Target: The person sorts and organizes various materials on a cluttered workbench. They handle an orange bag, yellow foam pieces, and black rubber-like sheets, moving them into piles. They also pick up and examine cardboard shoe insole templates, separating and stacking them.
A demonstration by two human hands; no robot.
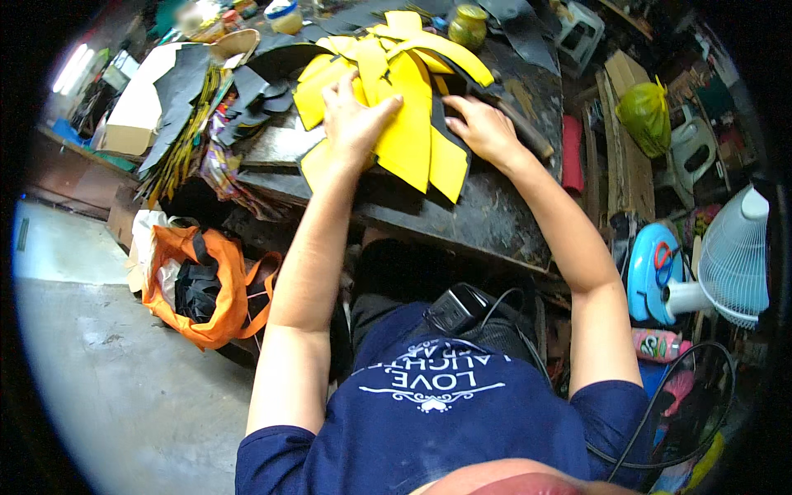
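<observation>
A loose pile of flat yellow cut pieces [410, 124] with dark edges, some long and strip-like, lies across the dark worktable in front of me. Over the left part of the pile rests my left hand [355, 124], thumb and fingers spread against the yellow sheets. My right hand [485, 130] is at the pile's right edge, with thumb and forefinger apart beside the dark border of the pieces. Its other fingers are partly hidden. A dark rod-like tool [528, 130] lies just right of that hand.
Black sheet scraps [252, 99] and bundled yellow-edged strips [183, 136] lie left. A jar [468, 26] stands behind the pile. An orange bag [227, 318] sits lower left. At right are a red roll [572, 153], a wooden bench [629, 157] and a fan [734, 260].
</observation>
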